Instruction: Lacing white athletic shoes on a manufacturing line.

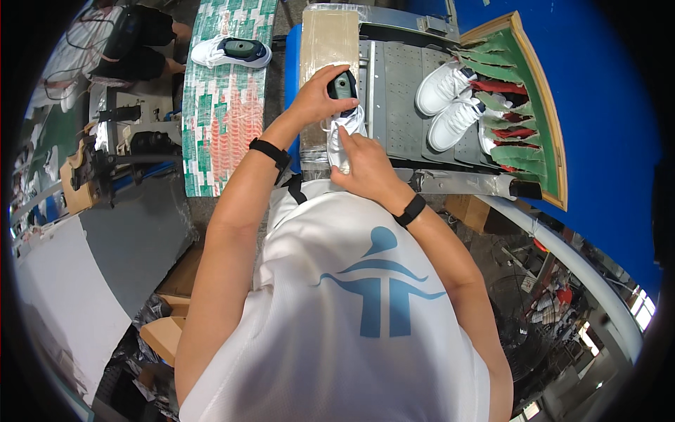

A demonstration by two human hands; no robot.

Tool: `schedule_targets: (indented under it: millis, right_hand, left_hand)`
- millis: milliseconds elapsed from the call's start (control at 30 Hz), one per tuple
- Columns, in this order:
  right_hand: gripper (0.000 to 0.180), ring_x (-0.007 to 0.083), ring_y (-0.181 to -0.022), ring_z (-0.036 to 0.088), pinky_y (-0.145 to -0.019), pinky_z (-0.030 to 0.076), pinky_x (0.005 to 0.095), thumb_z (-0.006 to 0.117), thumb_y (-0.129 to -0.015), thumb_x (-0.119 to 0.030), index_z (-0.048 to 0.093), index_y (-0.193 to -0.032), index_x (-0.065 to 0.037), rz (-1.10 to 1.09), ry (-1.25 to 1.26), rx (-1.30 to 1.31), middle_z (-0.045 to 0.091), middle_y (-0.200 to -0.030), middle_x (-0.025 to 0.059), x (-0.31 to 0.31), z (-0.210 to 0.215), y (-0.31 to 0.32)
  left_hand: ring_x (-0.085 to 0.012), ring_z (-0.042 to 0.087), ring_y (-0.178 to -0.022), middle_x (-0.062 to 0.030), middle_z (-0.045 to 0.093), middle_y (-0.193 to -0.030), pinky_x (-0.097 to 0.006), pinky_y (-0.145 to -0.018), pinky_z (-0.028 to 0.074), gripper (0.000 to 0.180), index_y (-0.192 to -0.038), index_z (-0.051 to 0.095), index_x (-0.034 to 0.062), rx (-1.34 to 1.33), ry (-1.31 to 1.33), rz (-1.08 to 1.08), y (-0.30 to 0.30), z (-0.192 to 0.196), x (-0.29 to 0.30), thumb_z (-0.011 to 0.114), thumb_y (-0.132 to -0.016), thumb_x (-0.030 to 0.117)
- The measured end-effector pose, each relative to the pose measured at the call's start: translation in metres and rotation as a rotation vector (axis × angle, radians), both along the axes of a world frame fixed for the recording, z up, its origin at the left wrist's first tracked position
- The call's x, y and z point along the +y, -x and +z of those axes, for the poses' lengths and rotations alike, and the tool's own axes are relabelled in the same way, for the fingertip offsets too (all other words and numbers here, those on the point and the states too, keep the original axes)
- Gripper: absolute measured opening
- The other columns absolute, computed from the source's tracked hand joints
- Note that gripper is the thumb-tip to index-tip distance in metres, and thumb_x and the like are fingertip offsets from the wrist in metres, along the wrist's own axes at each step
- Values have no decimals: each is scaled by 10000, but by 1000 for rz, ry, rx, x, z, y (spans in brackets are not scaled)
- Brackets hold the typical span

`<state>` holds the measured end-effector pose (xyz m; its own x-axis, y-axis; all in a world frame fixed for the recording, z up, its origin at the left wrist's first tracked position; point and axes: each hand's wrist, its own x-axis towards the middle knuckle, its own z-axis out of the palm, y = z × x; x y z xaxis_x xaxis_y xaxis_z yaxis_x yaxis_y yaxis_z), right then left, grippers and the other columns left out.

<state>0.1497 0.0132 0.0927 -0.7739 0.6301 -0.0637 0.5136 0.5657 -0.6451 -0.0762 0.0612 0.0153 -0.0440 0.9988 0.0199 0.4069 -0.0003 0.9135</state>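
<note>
Shirt point(351, 302) nearest; left hand point(318, 97) pinches shoe point(355, 122) at heel, right hand point(367, 163) spread over front; belt pair point(454, 125) seemingly done, loose shoe point(209, 53) pending

White shoe point(337, 148), green last point(343, 87)

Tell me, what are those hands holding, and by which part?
A white shoe: the left hand grips its heel end; the right hand lies at its front, grip unclear.
</note>
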Motion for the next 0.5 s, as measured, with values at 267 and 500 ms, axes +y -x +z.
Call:
schedule_targets:
  millis: [267, 500]
  right_hand:
    - [792, 446, -962, 702, -907, 549, 503, 771, -831, -296, 575, -1435, 178, 61, 60, -30, 706, -1011, 286, 2, 27, -28]
    - [774, 440, -971, 679, -884, 538, 518, 760, -837, -283, 576, -1449, 155, 33, 83, -49, 678, -1028, 270, 4, 10, -1]
  left_hand:
    - [-329, 576, -1441, -205, 599, -1536, -408, -1227, 436, 885, -1548, 606, 66, -39, 21, -52, -1, 5, 0, 986, -798, 341]
    - [-306, 672, -1250, -150, 673, -1366, -380, -1100, 525, 872, -1511, 628, 30, 14, -24, -39, -2, 2, 0, 986, -773, 327]
